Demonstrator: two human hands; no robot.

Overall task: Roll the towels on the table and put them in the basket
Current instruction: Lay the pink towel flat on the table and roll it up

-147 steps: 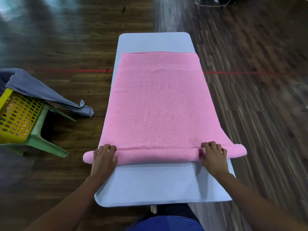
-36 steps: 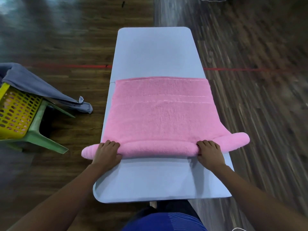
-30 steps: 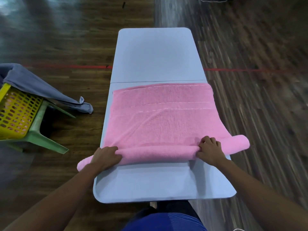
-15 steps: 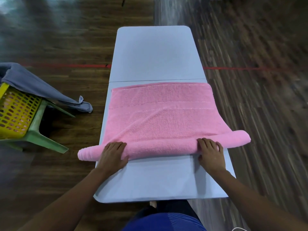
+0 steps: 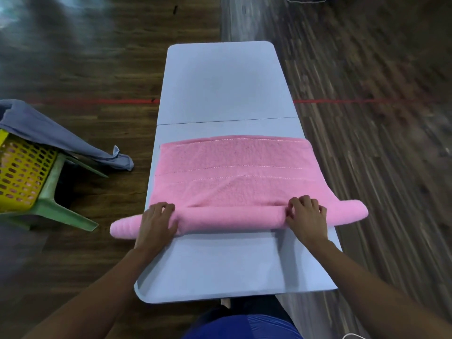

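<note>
A pink towel (image 5: 232, 177) lies across the pale grey table (image 5: 225, 89), its near part wound into a thick roll whose ends stick out past both table sides. My left hand (image 5: 156, 222) grips the roll near its left end. My right hand (image 5: 305, 216) grips it near the right end, fingers curled over the top. A short flat stretch of towel with stitched lines lies beyond the roll. The yellow perforated basket (image 5: 22, 172) stands at the far left on a green stool (image 5: 49, 206).
A grey-blue cloth (image 5: 61, 140) hangs over the basket's far edge and trails toward the table. Dark wooden floor with a red line (image 5: 354, 101) surrounds the narrow table. The table's front edge is close to my body.
The roll has grown thicker and the flat part of the towel shorter. The towel's far edge has slid toward me, baring more of the table. Both hands stay on the roll.
</note>
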